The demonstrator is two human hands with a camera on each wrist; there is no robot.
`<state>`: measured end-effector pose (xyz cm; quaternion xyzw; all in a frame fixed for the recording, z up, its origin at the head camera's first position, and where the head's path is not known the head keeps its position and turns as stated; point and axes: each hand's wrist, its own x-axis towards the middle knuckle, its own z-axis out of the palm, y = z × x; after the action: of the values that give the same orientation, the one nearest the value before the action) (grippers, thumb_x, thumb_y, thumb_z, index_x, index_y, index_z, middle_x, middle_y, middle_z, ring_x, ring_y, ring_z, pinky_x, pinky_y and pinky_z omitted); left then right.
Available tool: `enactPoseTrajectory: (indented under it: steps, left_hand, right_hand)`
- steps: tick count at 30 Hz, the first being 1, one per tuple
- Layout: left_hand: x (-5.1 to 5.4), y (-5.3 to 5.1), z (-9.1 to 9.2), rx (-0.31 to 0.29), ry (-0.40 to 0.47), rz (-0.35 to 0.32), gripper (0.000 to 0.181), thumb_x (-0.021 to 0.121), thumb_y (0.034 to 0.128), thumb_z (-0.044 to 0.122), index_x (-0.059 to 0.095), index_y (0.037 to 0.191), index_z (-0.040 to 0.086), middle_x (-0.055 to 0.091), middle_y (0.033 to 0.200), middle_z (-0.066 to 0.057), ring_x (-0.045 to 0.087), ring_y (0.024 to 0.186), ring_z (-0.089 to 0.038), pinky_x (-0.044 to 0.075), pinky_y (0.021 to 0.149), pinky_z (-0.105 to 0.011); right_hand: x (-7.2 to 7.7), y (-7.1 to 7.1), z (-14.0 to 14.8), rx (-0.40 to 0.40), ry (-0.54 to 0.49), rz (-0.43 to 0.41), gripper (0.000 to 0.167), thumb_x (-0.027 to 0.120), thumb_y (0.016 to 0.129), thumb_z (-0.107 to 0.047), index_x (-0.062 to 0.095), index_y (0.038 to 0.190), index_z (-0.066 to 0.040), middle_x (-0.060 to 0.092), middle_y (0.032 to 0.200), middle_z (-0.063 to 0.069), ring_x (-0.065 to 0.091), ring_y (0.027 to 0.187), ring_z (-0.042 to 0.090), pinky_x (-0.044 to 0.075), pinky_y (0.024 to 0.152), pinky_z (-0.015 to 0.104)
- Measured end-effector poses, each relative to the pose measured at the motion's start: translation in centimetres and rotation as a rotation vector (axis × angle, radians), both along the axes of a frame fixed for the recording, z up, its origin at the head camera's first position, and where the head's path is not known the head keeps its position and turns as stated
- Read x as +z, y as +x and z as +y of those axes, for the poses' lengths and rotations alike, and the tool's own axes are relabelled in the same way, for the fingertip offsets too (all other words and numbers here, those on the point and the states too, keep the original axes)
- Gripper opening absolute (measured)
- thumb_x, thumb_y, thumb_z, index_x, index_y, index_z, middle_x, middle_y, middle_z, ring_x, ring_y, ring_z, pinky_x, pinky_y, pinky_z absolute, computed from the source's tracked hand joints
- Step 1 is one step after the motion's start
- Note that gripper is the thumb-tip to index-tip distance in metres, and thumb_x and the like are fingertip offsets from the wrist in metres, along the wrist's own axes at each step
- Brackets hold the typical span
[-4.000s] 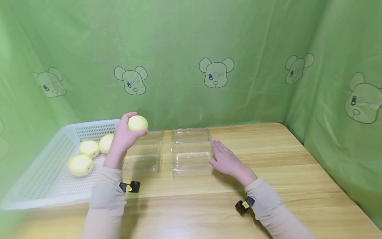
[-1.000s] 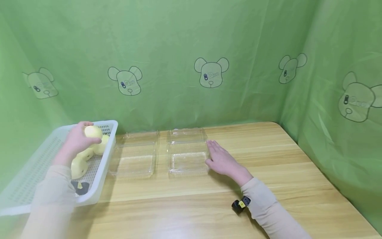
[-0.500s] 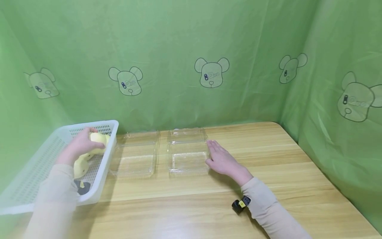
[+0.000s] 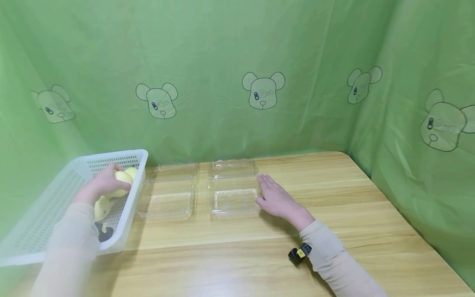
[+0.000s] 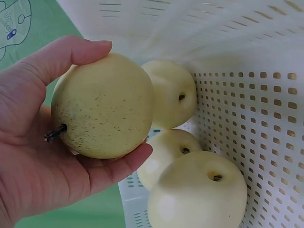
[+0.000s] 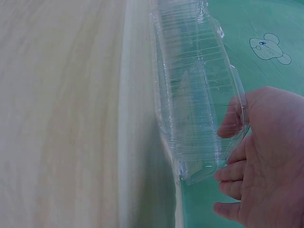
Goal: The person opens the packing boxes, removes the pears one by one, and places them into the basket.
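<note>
My left hand [image 4: 104,181] is inside the white basket at the left and grips a pale yellow pear [image 5: 107,105]. In the left wrist view, thumb and fingers wrap round it, its stem toward the palm. More pears [image 5: 199,194] lie beside it on the basket's floor. Fingers straight, my right hand [image 4: 278,200] rests against the right side of a clear plastic clamshell box [image 4: 236,200], whose lid stands open at the back. The right wrist view shows the thumb at the box's rim [image 6: 240,102]. To its left is a second clear clamshell box [image 4: 168,202], also open.
The white perforated basket [image 4: 128,220] has raised walls and stands on the left of the wooden table [image 4: 237,264]. Green curtains [image 4: 208,49] with bear heads hang behind and at both sides. Each wrist carries a small black camera [image 4: 297,255].
Four seconds ago my left hand held a pear above the left box. It has moved left over the basket, then down among the pears. My right hand stays at the right box.
</note>
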<state>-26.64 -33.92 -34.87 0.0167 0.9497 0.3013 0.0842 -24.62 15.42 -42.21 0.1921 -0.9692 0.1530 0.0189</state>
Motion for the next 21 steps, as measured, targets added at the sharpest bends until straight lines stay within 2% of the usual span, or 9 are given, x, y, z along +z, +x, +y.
enactPoseTrajectory:
  steps: [6, 12, 15, 18, 21]
  left_hand:
    - [-0.6, -0.2, -0.2, -0.016, -0.046, 0.001, 0.082, 0.074, 0.0783, 0.027, 0.028, 0.135, -0.01, 0.05, 0.118, -0.032, 0.055, 0.101, -0.041, 0.051, 0.081, -0.05]
    - [-0.8, 0.1, 0.2, -0.036, -0.08, -0.004, 0.082, 0.076, 0.0751, 0.027, 0.03, 0.132, -0.01, 0.053, 0.111, -0.03, 0.057, 0.095, -0.037, 0.054, 0.076, -0.044]
    - [-0.9, 0.2, 0.3, -0.045, -0.082, -0.022, 0.082, 0.075, 0.0761, 0.026, 0.029, 0.134, -0.01, 0.05, 0.118, -0.033, 0.055, 0.103, -0.043, 0.054, 0.083, -0.051]
    - [-1.0, 0.2, 0.3, -0.061, -0.103, -0.023, 0.084, 0.074, 0.0765, 0.026, 0.028, 0.136, -0.011, 0.044, 0.128, -0.037, 0.049, 0.114, -0.05, 0.048, 0.093, -0.061]
    - [-1.2, 0.1, 0.3, -0.074, -0.119, -0.011, 0.085, 0.075, 0.0751, 0.026, 0.029, 0.135, -0.012, 0.043, 0.13, -0.039, 0.048, 0.116, -0.051, 0.046, 0.095, -0.063]
  right_hand:
    - [0.0, 0.0, -0.1, 0.002, -0.001, -0.003, 0.075, 0.05, 0.094, -0.026, 0.017, 0.15, 0.01, 0.019, 0.158, 0.027, 0.018, 0.148, 0.042, 0.018, 0.123, 0.05]
    - [-0.2, 0.0, -0.1, 0.012, 0.005, 0.008, 0.074, 0.05, 0.094, -0.026, 0.018, 0.15, 0.011, 0.02, 0.158, 0.028, 0.019, 0.148, 0.042, 0.018, 0.123, 0.05]
    - [-0.2, -0.1, -0.1, 0.014, 0.003, 0.008, 0.075, 0.05, 0.094, -0.026, 0.017, 0.15, 0.011, 0.02, 0.158, 0.028, 0.018, 0.148, 0.042, 0.018, 0.123, 0.05]
    - [-0.3, -0.1, -0.1, 0.014, 0.001, 0.008, 0.075, 0.05, 0.094, -0.026, 0.018, 0.15, 0.011, 0.02, 0.158, 0.028, 0.019, 0.148, 0.042, 0.018, 0.123, 0.05]
    - [-0.3, -0.1, -0.1, 0.013, 0.002, 0.006, 0.075, 0.049, 0.094, -0.026, 0.017, 0.15, 0.011, 0.02, 0.158, 0.028, 0.018, 0.148, 0.042, 0.018, 0.123, 0.05]
